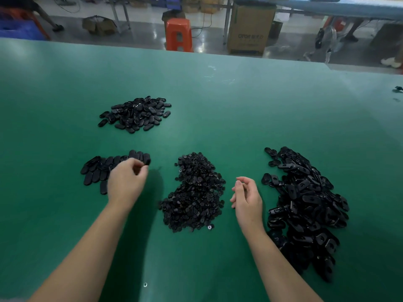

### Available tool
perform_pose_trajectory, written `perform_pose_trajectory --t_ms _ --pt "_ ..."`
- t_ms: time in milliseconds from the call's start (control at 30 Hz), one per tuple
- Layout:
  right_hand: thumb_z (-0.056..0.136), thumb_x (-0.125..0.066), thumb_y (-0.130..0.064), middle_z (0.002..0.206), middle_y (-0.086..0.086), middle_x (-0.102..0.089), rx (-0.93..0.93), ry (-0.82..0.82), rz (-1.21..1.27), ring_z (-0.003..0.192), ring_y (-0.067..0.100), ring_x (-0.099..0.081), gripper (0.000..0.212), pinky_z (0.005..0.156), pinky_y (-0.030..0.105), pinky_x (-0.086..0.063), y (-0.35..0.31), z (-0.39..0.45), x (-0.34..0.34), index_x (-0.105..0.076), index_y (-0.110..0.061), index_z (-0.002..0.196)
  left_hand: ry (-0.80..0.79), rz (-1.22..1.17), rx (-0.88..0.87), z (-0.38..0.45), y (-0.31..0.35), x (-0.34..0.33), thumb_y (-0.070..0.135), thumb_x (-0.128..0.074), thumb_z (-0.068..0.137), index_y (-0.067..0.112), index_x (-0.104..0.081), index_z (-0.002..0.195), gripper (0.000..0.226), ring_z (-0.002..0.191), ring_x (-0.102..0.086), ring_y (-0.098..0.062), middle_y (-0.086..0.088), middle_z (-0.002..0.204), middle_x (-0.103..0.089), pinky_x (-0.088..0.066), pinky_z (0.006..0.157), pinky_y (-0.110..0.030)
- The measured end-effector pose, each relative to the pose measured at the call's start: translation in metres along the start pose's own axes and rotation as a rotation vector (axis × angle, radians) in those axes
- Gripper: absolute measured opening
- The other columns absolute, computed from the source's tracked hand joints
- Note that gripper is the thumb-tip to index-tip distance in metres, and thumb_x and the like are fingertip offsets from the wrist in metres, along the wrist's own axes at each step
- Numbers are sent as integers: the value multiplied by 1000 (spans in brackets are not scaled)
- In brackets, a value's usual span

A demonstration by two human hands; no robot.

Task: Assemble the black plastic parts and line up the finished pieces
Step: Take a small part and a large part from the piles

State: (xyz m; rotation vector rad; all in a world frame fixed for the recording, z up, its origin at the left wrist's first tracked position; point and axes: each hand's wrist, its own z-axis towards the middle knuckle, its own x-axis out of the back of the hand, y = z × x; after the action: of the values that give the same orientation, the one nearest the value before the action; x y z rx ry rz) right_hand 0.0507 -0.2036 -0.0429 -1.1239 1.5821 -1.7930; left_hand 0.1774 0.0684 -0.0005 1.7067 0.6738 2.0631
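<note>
A green table carries four groups of black plastic parts; nothing lies in a bin or tray. Beyond the left hand, further up the table, sits a loose heap of oval shells. Directly under and just left of that hand lies the row of finished pieces, overlapping ovals laid side by side, its right end reaching the fingertips.

The left hand is palm down, its fingers curled, thumb and forefinger pinching one piece at the right end of the row. The piece touches or sits just above its neighbour; which, I cannot tell.

Between the two hands spreads a pile of small inserts, much finer than the other parts, and one stray insert lies at its near edge. A small pale speck rests on the table near the left forearm.

The right hand hovers just right of the inserts, fingers loosely curled toward the palm, holding nothing and touching no part. Just right of it runs a long pile of bases, larger slotted pieces, stretching along the right forearm.

Past the table's far edge stand an orange stool and a carton.
</note>
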Motion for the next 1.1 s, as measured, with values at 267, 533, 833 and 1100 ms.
perform_pose_trajectory --t_ms 267,533,833,1100 --pt "105 -51 -35 84 1 -67 -6 11 -6 60 2 -60 8 56 21 -51 -2 -2 -1 -58 -32 107 134 15 171 13 -45 16 15 -58 95 12 -71 115 25 91 -65 -32 -11 106 -72 -53 77 -39" --pt "104 -54 -27 82 0 -67 -1 17 -41 62 2 -61 7 58 15 -49 -1 -1 -3 -59 -32 103 -182 22 -290 -9 -1 -35 18 -54 102 24 -67 131 32 76 -56 -12 7 100 -57 -48 64 -31" --pt "103 -55 -26 80 -4 -66 -14 6 -101 65 12 -63 9 57 26 -53 -3 -2 -3 -59 -33 101 -223 8 -316 4 13 -66 18 -59 100 22 -72 126 30 96 -52 -25 1 97 -52 -48 87 -43" --pt "102 -55 -21 83 -4 -67 -38 -49 -157 74 20 -65 14 66 36 -56 -9 -3 -3 -60 -33 96 -154 -135 -319 -1 4 -67 20 -75 90 16 -79 92 6 90 -55 -16 6 91 -58 -48 83 -39"
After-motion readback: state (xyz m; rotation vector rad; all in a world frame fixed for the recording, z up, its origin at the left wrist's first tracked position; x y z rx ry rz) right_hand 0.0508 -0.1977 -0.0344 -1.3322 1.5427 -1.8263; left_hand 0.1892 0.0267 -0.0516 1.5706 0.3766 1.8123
